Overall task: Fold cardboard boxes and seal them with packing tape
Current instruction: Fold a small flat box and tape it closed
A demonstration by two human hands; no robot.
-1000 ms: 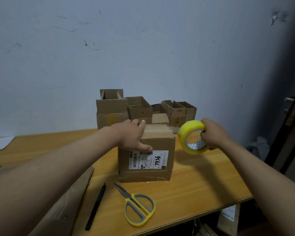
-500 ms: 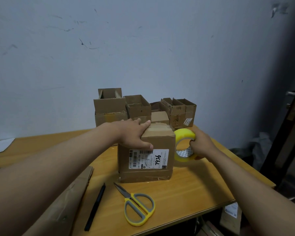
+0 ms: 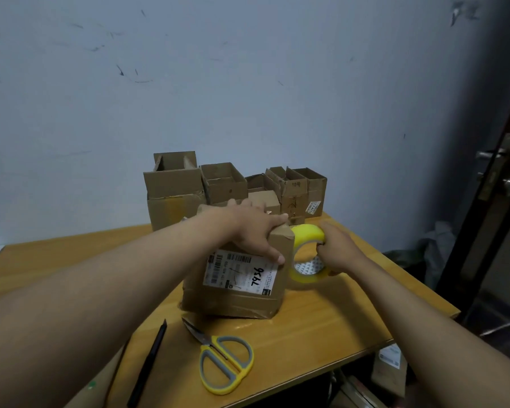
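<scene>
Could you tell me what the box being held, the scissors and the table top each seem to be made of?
The box looks like plain brown corrugated cardboard, matte and creased, with a paper label. The scissors seem to have dark metal blades and yellow-and-grey handles, probably plastic. The table appears to be wood or wood-look laminate: orange grain with a slight sheen.

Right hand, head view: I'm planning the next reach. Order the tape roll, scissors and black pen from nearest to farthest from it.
From the right hand:
1. Tape roll, held in its grip, beside the box.
2. Scissors, near table edge, toward the left.
3. Black pen, farther left still.
</scene>
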